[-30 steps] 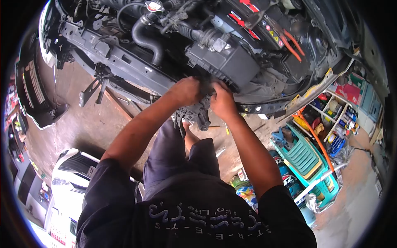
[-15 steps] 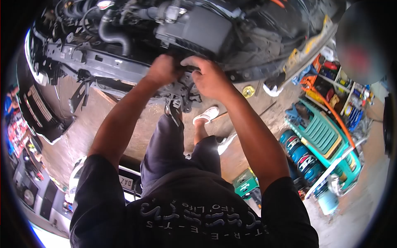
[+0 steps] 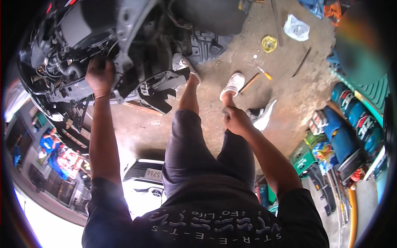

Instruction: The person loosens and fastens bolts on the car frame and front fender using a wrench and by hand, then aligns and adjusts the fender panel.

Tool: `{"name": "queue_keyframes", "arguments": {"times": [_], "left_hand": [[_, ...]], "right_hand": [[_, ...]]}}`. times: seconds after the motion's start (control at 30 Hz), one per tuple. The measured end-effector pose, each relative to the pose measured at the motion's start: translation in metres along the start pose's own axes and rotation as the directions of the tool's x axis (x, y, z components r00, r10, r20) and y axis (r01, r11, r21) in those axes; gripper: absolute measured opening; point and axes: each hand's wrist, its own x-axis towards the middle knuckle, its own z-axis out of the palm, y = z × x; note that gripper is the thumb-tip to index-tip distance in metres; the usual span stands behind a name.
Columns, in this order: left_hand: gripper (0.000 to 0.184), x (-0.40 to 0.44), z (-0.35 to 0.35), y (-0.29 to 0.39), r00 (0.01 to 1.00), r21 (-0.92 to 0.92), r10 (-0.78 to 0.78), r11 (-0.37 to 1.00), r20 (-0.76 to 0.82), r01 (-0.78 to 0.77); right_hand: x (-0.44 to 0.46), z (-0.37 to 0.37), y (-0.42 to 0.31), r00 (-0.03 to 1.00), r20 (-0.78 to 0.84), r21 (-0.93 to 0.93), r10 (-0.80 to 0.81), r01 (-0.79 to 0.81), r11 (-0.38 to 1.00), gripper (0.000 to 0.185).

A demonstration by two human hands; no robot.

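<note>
My left hand (image 3: 100, 77) is closed over the radiator support (image 3: 76, 87) at the front of an open car engine bay; its fingertips are in shadow. Beside it, a dark bent bracket (image 3: 159, 89) sticks out from the car's front. A black hose (image 3: 70, 68) lies just behind the hand. My right hand (image 3: 239, 120) hangs in front of my right knee with its fingers curled in. Whatever may be inside the curled fingers is hidden.
On the floor lie a screwdriver (image 3: 265, 73), a yellow roll (image 3: 269, 44), a clear plastic bag (image 3: 296, 27) and a thin dark rod (image 3: 301, 62). Blue bottles (image 3: 364, 118) and a green box (image 3: 304, 159) stand at right. Another car (image 3: 142, 194) is behind me.
The view has swung toward the right and the floor. My right hand has left the engine bay and come back by my knee. My left hand stays at the car's front.
</note>
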Motion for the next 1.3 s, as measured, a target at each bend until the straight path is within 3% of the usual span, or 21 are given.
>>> {"name": "queue_keyframes", "arguments": {"times": [0.03,0.07,0.13,0.17,0.2,0.23,0.3,0.33,0.37,0.43,0.53,0.6,0.67,0.73,0.93,1.2,1.3], "left_hand": [[0.021,0.000,-0.002,-0.006,0.991,0.019,-0.101,0.995,0.093,0.100],[0.021,0.001,-0.004,-0.017,0.991,0.039,-0.080,0.996,0.103,0.077],[0.022,0.009,-0.014,-0.038,0.887,-0.290,-0.254,0.879,0.386,0.378],[0.025,0.018,-0.021,-0.037,0.861,-0.291,-0.224,0.877,0.456,0.383],[0.015,0.024,-0.028,-0.024,0.833,-0.302,-0.199,0.868,0.517,0.395],[0.017,0.027,-0.022,-0.054,0.853,-0.305,-0.051,0.921,0.519,0.241],[0.020,0.039,-0.021,-0.065,0.840,-0.290,0.112,0.956,0.530,0.055],[0.023,0.035,-0.025,-0.039,0.824,-0.360,-0.159,0.843,0.543,0.400],[0.027,0.035,-0.030,-0.014,0.710,-0.414,-0.408,0.604,0.574,0.682],[0.032,0.033,-0.029,-0.019,0.719,-0.403,-0.430,0.618,0.546,0.676],[0.044,0.027,-0.019,-0.043,0.806,-0.414,-0.408,0.705,0.428,0.577],[0.043,0.027,-0.021,-0.073,0.919,-0.151,-0.188,0.956,0.346,0.252],[0.042,0.023,-0.023,-0.089,0.960,0.115,0.027,0.991,0.279,-0.061],[0.041,0.016,-0.024,-0.081,0.967,0.225,0.108,0.961,0.230,-0.161],[0.037,-0.001,-0.013,-0.062,0.962,0.417,0.233,0.868,0.141,-0.271],[0.033,-0.004,-0.005,-0.055,0.939,0.579,0.328,0.746,0.109,-0.328],[0.030,0.002,-0.004,-0.043,0.887,0.594,0.455,0.693,0.080,-0.409]], "right_hand": [[-0.008,0.015,0.027,0.998,-0.026,-0.027,0.061,-0.061,0.998,0.028],[-0.020,0.021,0.045,0.998,-0.022,0.004,0.054,-0.054,0.999,0.028],[-0.047,0.040,0.075,0.981,-0.003,-0.290,0.195,-0.187,0.938,0.037],[-0.062,0.052,0.087,0.982,0.004,-0.258,0.188,-0.181,0.949,0.037],[-0.075,0.062,0.098,0.979,-0.055,-0.252,0.198,-0.205,0.946,0.043],[-0.082,0.070,0.108,0.971,-0.115,-0.246,0.209,-0.232,0.941,0.050],[-0.084,0.083,0.127,0.957,-0.082,-0.147,0.278,-0.288,0.946,0.055],[-0.081,0.086,0.129,0.938,-0.042,-0.087,0.345,-0.347,0.934,0.059],[-0.080,0.089,0.130,0.926,-0.006,-0.016,0.378,-0.378,0.926,0.062],[-0.082,0.097,0.133,0.922,-0.028,-0.003,0.386,-0.386,0.923,0.062],[-0.083,0.090,0.136,0.915,-0.054,0.038,0.399,-0.397,0.917,0.061],[-0.085,0.085,0.137,0.910,-0.061,0.112,0.410,-0.402,0.909,0.059],[-0.086,0.081,0.138,0.915,-0.089,0.120,0.393,-0.382,0.917,0.057],[-0.085,0.085,0.142,0.923,-0.125,0.120,0.363,-0.350,0.929,0.056],[-0.081,0.082,0.138,0.914,-0.230,0.042,0.335,-0.334,0.942,0.054],[-0.073,0.076,0.128,0.919,-0.199,0.018,0.340,-0.343,0.939,0.048],[-0.069,0.071,0.125,0.921,-0.135,0.015,0.366,-0.367,0.930,0.048]]}}
